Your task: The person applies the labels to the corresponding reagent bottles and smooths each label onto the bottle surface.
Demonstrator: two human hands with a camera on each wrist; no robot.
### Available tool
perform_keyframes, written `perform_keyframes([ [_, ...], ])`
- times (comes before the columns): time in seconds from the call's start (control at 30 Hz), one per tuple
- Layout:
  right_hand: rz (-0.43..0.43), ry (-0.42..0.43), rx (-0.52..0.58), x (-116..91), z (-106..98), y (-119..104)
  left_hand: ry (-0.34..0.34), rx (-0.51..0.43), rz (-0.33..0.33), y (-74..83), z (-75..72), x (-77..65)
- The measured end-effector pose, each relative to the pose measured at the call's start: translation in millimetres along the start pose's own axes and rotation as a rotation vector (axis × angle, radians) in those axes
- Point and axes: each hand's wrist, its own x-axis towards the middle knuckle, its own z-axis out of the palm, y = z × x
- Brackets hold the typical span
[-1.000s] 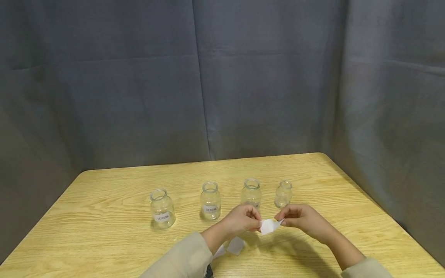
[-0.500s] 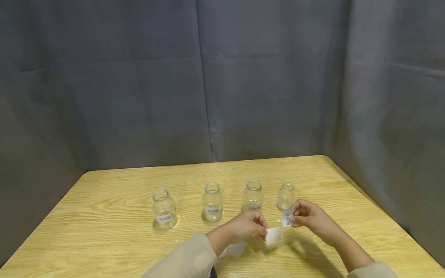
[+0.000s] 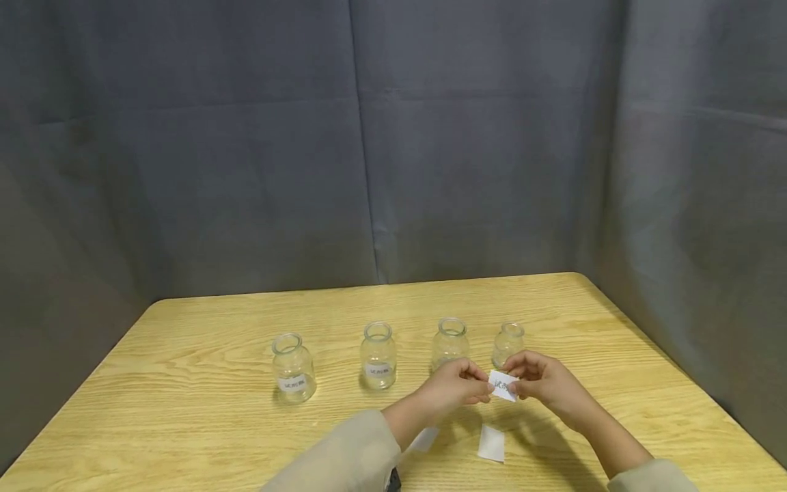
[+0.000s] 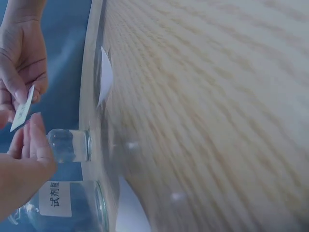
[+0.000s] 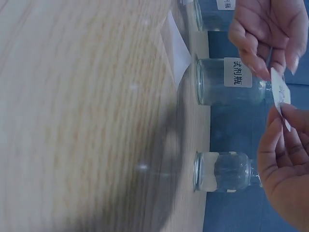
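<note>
A small white label with dark printed characters is held up between both hands, above the table. My right hand pinches its right edge, the thumb lying over the printed face. At the opposite edge, the thumb and fingers of my left hand pinch the label's corner. Beneath the hands lie a white paper piece and, partly behind the left sleeve, another paper piece. Just behind the hands stand a labelled glass jar, its lower part hidden, and a smaller glass jar.
Farther left on the wooden table stand two more glass jars, the middle jar and the left jar, each bearing a printed label. Grey curtains enclose the table's back and sides.
The left hand has let go of a blank white paper, which now lies on the table. It has moved right to the label, and the right hand has turned the label's print to face up.
</note>
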Motion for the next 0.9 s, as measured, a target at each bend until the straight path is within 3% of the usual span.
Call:
perform_keyframes([
  [0.23, -0.015, 0.063, -0.023, 5, 2, 0, 0.113, -0.045, 0.048, 0.8, 5.5, 8.0],
  [0.5, 0.068, 0.184, -0.064, 7, 0, 4, 0.261, -0.045, 0.032, -3.6, 15.9, 22.6],
  [0.7, 0.107, 0.221, -0.088, 6, -4, 9, 0.382, 0.091, -0.017, -5.4, 28.5, 33.7],
  [0.9, 0.17, 0.283, -0.107, 11, -8, 19, 0.423, 0.239, -0.06, -4.2, 36.2, 40.9],
])
